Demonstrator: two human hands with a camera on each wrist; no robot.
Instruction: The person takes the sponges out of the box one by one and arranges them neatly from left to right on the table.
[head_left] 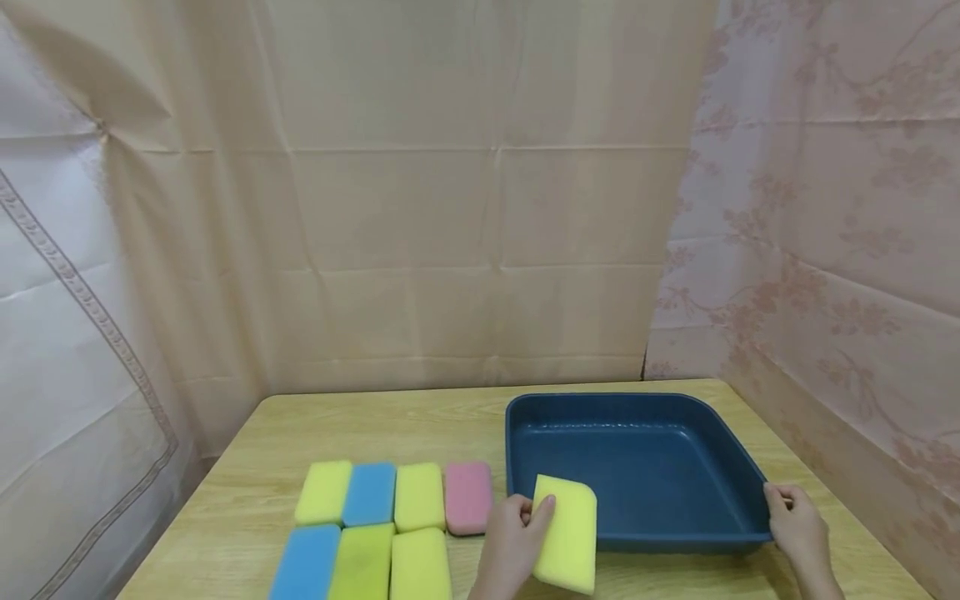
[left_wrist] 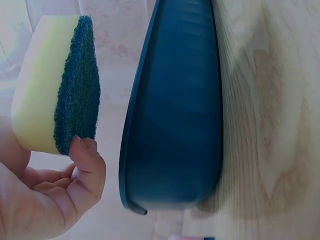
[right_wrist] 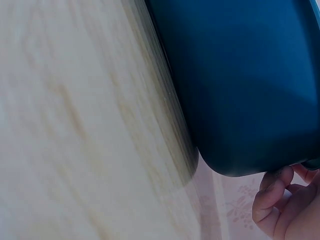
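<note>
My left hand [head_left: 513, 533] pinches a yellow sponge [head_left: 567, 533] by its edge, thumb on the yellow face, in front of the tray's near left corner. In the left wrist view the sponge [left_wrist: 42, 82] shows a dark green scouring layer [left_wrist: 80, 90], and it is held apart from the tray wall [left_wrist: 172, 105]. A deep blue rectangular tray [head_left: 637, 540] stands on the right of the table. My right hand [head_left: 798, 525] grips the tray's rim at the near right corner, fingers curled in the right wrist view, where the tray's outer wall [right_wrist: 245, 90] fills the upper right.
Left of the tray, sponges lie in two rows: a pink sponge [head_left: 468, 497], blue sponges [head_left: 369, 493] and several yellow ones [head_left: 420, 497]. The wooden table [head_left: 420, 417] has cloth curtains behind it and on both sides.
</note>
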